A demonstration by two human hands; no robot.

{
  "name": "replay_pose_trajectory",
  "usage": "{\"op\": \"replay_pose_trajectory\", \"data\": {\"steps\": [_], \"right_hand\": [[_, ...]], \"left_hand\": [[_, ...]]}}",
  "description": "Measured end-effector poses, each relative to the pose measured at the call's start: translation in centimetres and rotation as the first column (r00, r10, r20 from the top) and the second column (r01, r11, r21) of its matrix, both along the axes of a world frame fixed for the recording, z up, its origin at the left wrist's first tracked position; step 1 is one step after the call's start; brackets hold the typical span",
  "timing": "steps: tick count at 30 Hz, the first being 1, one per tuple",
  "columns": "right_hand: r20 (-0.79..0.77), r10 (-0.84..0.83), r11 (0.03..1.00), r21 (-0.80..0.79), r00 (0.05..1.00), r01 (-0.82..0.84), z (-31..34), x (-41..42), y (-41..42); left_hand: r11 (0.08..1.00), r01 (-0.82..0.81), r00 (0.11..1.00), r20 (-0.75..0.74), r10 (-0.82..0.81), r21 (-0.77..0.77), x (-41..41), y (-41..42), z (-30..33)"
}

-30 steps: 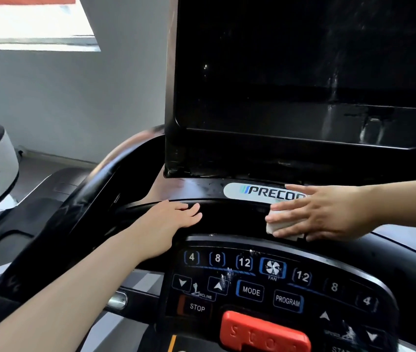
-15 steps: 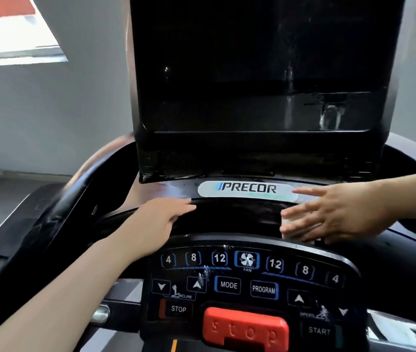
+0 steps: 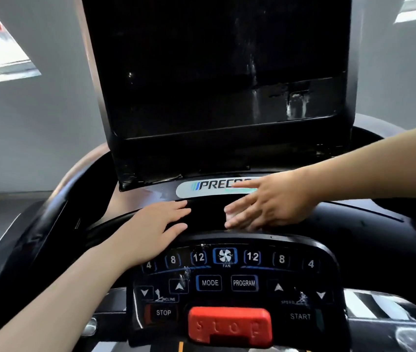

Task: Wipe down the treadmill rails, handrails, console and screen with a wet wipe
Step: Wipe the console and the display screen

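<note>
Resting flat on the glossy black curved treadmill console (image 3: 354,224), the left hand (image 3: 151,229) lay with fingers straight, holding nothing. Right of it, the right hand (image 3: 273,201) pressed a folded white wet wipe (image 3: 232,214) onto the console with extended fingers, near the silver logo plate (image 3: 202,189), below the dark screen (image 3: 214,72).

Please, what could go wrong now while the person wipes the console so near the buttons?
1. The right hand presses the wipe just above the button panel; a slip downward could press FAN or PROGRAM.
2. The left hand rests flat beside the 4 and 8 keys; leaning on it might trigger one.
3. Streaks show on the screen; the wet wipe may leave more.
</note>
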State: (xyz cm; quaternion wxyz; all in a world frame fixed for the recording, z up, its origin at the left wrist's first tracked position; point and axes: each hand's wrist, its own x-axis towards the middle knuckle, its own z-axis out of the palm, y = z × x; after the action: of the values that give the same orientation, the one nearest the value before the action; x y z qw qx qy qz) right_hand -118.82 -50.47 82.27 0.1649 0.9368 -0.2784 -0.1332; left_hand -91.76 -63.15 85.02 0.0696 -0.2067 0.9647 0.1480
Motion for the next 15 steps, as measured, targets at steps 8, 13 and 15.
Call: {"op": "replay_pose_trajectory", "data": {"steps": [8, 13, 15], "right_hand": [[-0.087, -0.071, 0.996, -0.056, 0.994, 0.067, -0.3, -3.1, 4.4], [0.098, -0.247, 0.962, -0.091, 0.964, 0.256, -1.2, 1.3, 0.3], [0.116, -0.335, 0.937, -0.065, 0.935, 0.343, -1.2, 0.4, 2.4]], "left_hand": [[0.999, 0.041, 0.999, 0.014, -0.041, -0.013, -1.4, 1.2, -0.1], [0.996, 0.092, 0.995, 0.037, -0.092, -0.018, -3.1, 1.6, 0.5], [0.992, 0.127, 0.991, 0.036, -0.126, -0.020, -3.7, 1.6, 0.7]]}}
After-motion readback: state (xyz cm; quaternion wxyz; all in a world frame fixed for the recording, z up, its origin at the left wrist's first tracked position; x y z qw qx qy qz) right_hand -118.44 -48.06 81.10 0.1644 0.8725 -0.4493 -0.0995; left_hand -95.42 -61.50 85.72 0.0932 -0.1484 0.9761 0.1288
